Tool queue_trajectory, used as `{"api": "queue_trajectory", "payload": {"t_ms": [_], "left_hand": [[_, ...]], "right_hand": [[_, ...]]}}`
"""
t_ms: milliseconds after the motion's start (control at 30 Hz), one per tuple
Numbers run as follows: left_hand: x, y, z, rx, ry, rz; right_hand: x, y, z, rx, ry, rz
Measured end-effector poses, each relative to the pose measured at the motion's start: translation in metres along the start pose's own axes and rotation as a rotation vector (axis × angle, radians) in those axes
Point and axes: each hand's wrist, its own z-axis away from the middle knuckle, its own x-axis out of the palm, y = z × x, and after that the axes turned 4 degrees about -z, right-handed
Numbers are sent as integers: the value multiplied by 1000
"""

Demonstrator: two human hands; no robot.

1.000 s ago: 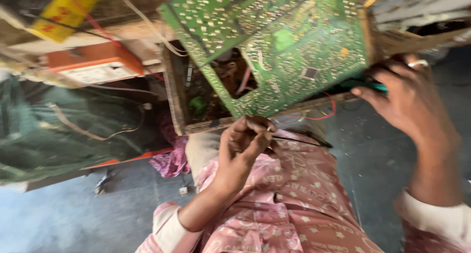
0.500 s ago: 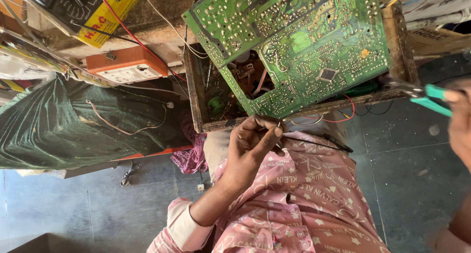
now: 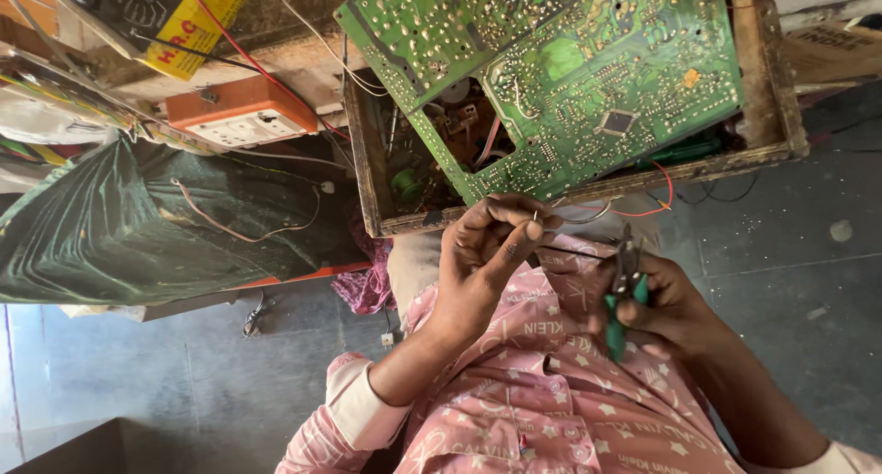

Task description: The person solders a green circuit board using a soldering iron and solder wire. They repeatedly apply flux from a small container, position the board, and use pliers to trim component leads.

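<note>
Two hands are seen above a lap clothed in pink patterned fabric (image 3: pixel 551 391). One thin wire (image 3: pixel 574 251) is pinched between the closed fingertips of the left hand (image 3: pixel 487 258) and is stretched across to the right hand (image 3: pixel 666 304), by which one pair of green-handled pliers (image 3: pixel 623 286) is gripped, its tips set just at the wire. Beyond the hands, one green circuit board (image 3: pixel 588 79) is tilted up inside one wooden case (image 3: pixel 767 88). Further back, one orange-and-white socket box (image 3: pixel 243 116) is seen beside one dark green plastic sheet (image 3: pixel 119 226), under which grey floor (image 3: pixel 808 253) is spread.
</note>
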Motion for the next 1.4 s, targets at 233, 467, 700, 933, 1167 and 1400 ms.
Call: {"api": "queue_trajectory", "payload": {"t_ms": [233,467,700,933,1167,1400], "left_hand": [[1,11,-1,3,3,-21],[4,5,3,-90,6,0],[-1,-1,5,-4,-31,-34],[-1,-7,4,9,-27,-24],[-3,-6,4,-2,-9,-35],[-2,-5,1,27,-6,-65]], "right_hand": [[81,-59,-33,137,-56,147],[107,-48,-44,217,-37,188],[100,-42,-45,159,-26,151],[89,-33,-43,136,-27,194],[100,-42,-44,247,57,154],[118,-55,-48,226,94,204]]}}
